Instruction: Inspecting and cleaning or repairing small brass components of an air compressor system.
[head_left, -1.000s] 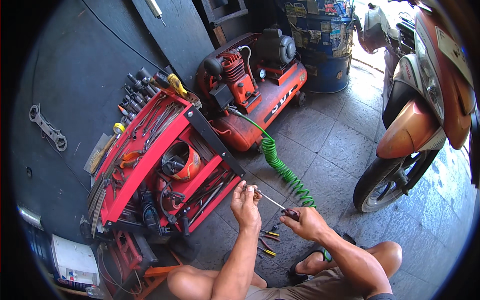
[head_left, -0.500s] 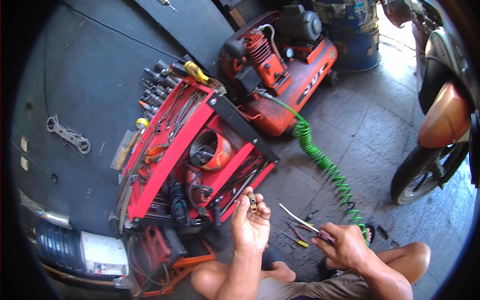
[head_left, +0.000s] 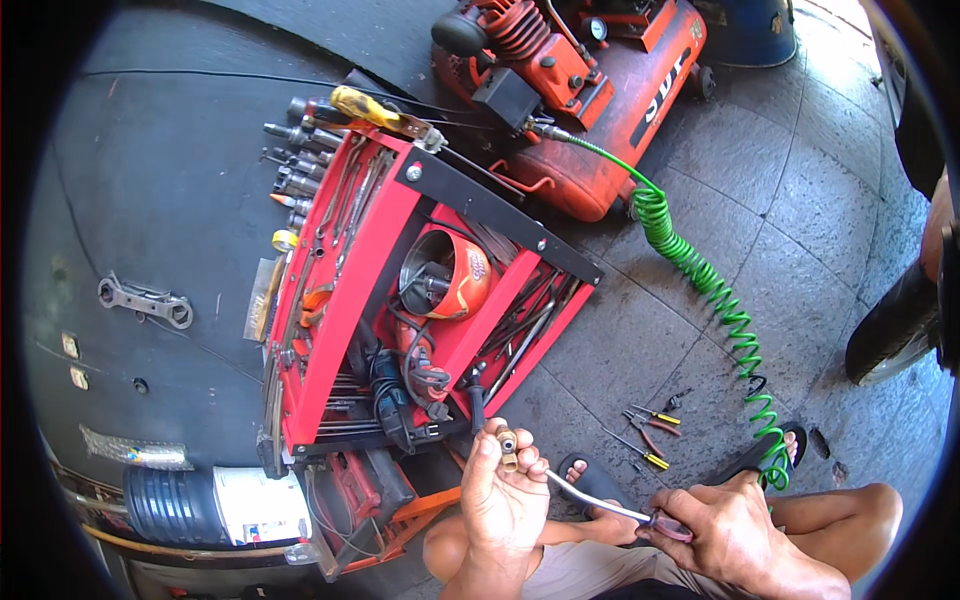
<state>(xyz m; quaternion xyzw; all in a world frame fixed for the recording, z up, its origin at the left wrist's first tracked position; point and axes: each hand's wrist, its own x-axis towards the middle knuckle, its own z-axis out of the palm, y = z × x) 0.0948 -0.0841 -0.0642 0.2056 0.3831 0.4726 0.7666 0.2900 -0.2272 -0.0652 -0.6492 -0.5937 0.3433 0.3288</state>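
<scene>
My left hand [head_left: 510,510] is raised, palm up, with a small brass fitting [head_left: 508,447] pinched between thumb and fingers. The fitting's round open end shows a dark hole. My right hand [head_left: 722,528] is closed round the dark red handle of a screwdriver-like tool [head_left: 603,507]. Its long, pale, slightly bent shaft points at my left hand, and the tip ends close beside the left fingers; whether it touches them I cannot tell. Both hands are above my lap.
A red tool cart [head_left: 352,330] stands ahead to the left, with wrenches, sockets and an orange bucket-like container [head_left: 462,280]. Behind it is a red air compressor [head_left: 600,150] with a coiled green hose [head_left: 700,270] reaching my feet. Pliers [head_left: 655,425] and a yellow-handled screwdriver [head_left: 652,459] lie on the floor.
The tool in my right hand has come nearer to my left hand, its tip now beside the fingers. Both hands have dropped slightly in the picture, and the view has turned and shifted.
</scene>
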